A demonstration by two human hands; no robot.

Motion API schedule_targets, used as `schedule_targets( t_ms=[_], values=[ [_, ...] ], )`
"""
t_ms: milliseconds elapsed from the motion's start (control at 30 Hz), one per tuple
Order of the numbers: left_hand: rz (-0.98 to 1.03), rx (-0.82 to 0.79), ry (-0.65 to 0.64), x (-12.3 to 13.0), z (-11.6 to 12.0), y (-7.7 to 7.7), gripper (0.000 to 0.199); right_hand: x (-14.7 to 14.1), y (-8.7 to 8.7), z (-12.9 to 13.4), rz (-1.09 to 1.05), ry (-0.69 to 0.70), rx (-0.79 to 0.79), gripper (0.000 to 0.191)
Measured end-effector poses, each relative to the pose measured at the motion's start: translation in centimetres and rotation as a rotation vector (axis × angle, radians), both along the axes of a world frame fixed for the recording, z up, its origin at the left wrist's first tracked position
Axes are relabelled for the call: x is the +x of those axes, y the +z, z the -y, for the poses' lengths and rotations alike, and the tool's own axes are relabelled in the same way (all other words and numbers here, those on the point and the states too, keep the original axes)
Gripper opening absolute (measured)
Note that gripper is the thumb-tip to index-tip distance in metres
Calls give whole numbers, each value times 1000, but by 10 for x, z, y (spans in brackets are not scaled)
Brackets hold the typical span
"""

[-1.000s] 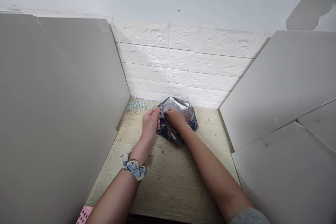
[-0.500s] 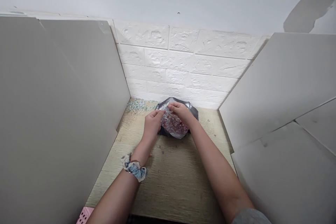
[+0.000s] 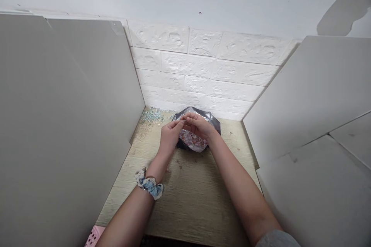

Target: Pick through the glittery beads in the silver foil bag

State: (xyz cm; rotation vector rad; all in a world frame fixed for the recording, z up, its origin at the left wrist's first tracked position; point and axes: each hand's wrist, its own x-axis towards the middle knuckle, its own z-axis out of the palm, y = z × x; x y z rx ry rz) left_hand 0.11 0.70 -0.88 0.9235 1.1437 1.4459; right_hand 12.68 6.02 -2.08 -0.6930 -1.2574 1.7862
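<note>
— What carries everything here?
— A pale wood-grain tabletop point(image 3: 185, 200), closed in by grey panels at both sides and a white brick-pattern wall at the back.
— And what lies on it?
— A dark, shiny foil bag point(image 3: 213, 122) near the back wall, open, with small glittery bits inside. A scatter of tiny pale green beads point(image 3: 152, 115) sits in the back left corner, with a few specks elsewhere.
</note>
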Motion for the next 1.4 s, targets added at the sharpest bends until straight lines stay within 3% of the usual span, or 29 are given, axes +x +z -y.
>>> schedule_targets(
  t_ms=[533, 800, 1400],
  values=[
    [-9, 13, 8, -1, 1, 2, 19, -8, -6, -1, -109, 10, -56, 12],
    [12, 11, -13, -2, 2, 3, 22, -13, -9, 0, -262, 49, -44, 25],
    [61, 17, 25, -2, 1, 2, 25, -20, -7, 4, -323, 34, -88, 24]
  ],
)
